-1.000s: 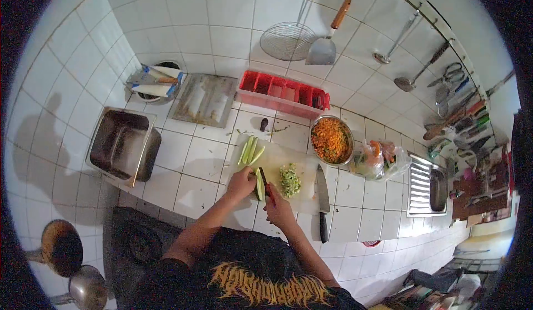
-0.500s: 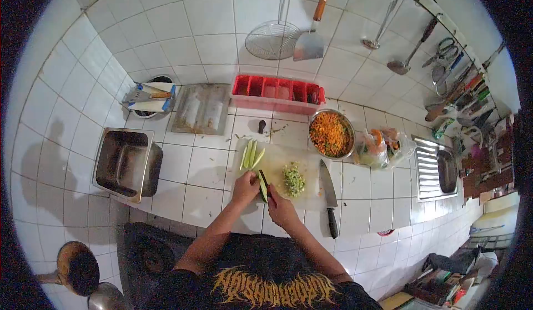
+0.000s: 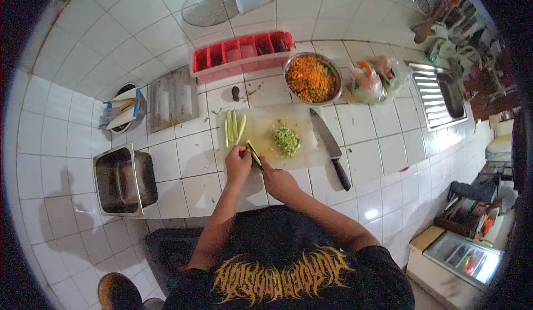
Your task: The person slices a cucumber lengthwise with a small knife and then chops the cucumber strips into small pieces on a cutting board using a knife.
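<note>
My left hand (image 3: 239, 161) is closed on a dark-skinned cucumber piece (image 3: 254, 153) at the near edge of the white cutting board (image 3: 261, 115). My right hand (image 3: 279, 181) is closed beside it, gripping a small dark knife whose blade is mostly hidden against the cucumber. Pale cucumber strips (image 3: 234, 128) lie side by side on the board's left part. To their right is a heap of chopped green pieces (image 3: 286, 139). A large knife (image 3: 326, 135) with a black handle rests at the board's right edge.
Behind the board stand a red sectioned container (image 3: 244, 60) and a steel bowl of diced orange vegetables (image 3: 313, 78). A plastic bag of vegetables (image 3: 369, 82) sits right of the bowl. A dark stub (image 3: 235, 93) lies behind the board; a metal pan (image 3: 125, 179) stands left.
The head view has shifted and tilted, so the counter appears higher and turned. Both hands stay together at the cucumber piece; the small knife's dark blade shows less than before.
</note>
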Motion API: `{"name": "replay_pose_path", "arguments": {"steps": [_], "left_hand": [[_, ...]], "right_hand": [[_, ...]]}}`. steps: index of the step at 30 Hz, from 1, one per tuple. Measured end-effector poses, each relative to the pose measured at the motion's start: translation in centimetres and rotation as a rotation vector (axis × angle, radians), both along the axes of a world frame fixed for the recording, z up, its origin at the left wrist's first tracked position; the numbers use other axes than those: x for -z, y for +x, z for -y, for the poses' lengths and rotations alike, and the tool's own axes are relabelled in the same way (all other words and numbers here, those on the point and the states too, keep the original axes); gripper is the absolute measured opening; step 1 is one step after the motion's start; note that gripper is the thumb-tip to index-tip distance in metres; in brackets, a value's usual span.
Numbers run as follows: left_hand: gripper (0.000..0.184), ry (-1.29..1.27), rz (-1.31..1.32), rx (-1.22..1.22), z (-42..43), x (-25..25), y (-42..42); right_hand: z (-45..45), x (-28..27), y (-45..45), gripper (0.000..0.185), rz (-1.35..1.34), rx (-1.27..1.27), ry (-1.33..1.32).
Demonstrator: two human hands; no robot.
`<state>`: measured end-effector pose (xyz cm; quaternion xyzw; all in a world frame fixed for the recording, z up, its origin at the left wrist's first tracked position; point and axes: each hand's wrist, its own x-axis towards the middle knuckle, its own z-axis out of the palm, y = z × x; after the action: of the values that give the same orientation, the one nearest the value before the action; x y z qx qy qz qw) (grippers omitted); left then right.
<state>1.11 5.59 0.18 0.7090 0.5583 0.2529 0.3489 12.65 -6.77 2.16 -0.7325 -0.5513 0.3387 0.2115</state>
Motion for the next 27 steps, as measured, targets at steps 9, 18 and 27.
{"name": "replay_pose_path", "arguments": {"steps": [9,18,27], "left_hand": [[0.015,0.025,-0.033,0.037,-0.4,2.1,-0.2],[0.016,-0.237,0.158,-0.036,-0.4,2.6,-0.1],[0.014,-0.267,0.139,-0.036,-0.4,1.7,0.0]], "right_hand": [[3.8,-0.1,1.1,0.058,-0.012,-0.041,-0.04],[6.4,-4.5,3.4,0.066,-0.021,-0.13,-0.323],[7.7,-5.9,3.7,0.064,0.057,-0.177,-0.317]]}}
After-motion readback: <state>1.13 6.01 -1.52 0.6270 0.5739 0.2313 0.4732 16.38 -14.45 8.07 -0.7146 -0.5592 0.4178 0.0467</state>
